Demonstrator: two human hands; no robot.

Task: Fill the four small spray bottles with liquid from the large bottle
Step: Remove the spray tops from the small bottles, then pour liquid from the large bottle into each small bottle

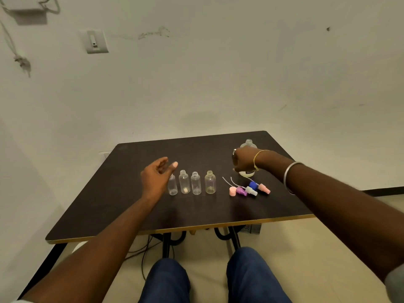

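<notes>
Several small clear spray bottles stand uncapped in a row on the dark table (113, 193): the leftmost bottle (172, 185), a second (184, 182), a third (195, 183) and the rightmost (210, 182). My left hand (156, 174) hovers open just left of and partly in front of the leftmost bottle. My right hand (244, 159) is wrapped around the large clear bottle (248, 143) at the table's right rear; only its open neck and base show. Loose spray heads (249, 190) in pink, purple, white and blue lie to the right of the row.
The table's back edge meets a pale wall with a switch plate (96, 41). My knees in blue trousers (209, 278) sit under the front edge. Cables (144, 252) run on the floor beneath the table.
</notes>
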